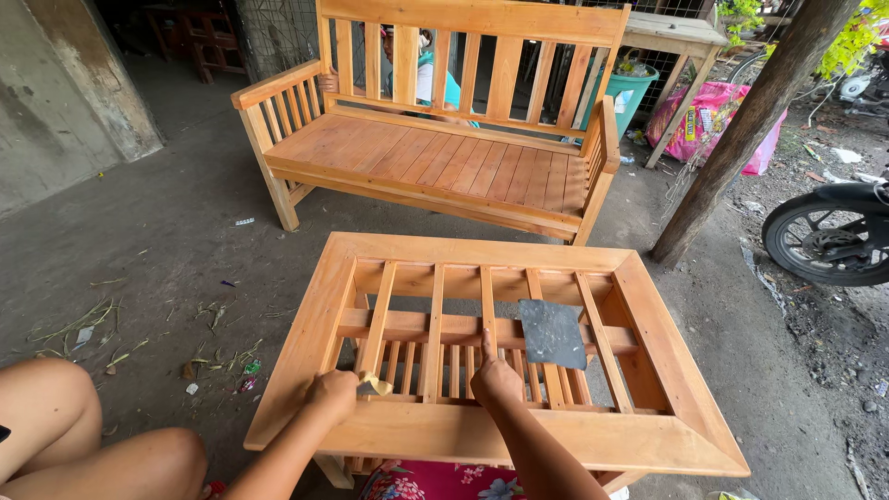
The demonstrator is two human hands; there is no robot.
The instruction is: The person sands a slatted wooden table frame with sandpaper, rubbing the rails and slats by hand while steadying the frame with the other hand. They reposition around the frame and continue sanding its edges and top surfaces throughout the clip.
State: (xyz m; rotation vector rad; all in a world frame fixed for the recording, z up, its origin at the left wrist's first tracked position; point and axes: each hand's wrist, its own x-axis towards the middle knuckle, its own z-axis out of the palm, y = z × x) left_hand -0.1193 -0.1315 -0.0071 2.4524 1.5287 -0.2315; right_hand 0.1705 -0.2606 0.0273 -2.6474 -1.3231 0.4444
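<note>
A wooden table frame [648,306] with slats stands in front of me. My left hand [333,389] rests at the near end of a slat and pinches a small putty knife [372,383] with yellowish filler on it. Just to its right, my right hand [494,375] presses on another slat with a finger stretched forward. A dark grey square sheet [552,332] lies on the slats just right of that hand.
A wooden slatted bench [435,157] stands behind the table; a person sits partly hidden behind its back. A leaning wooden post [741,139], a motorcycle wheel [829,243], a pink sack [718,116] and a green bucket [630,93] are at right. My knees [83,435] are at lower left.
</note>
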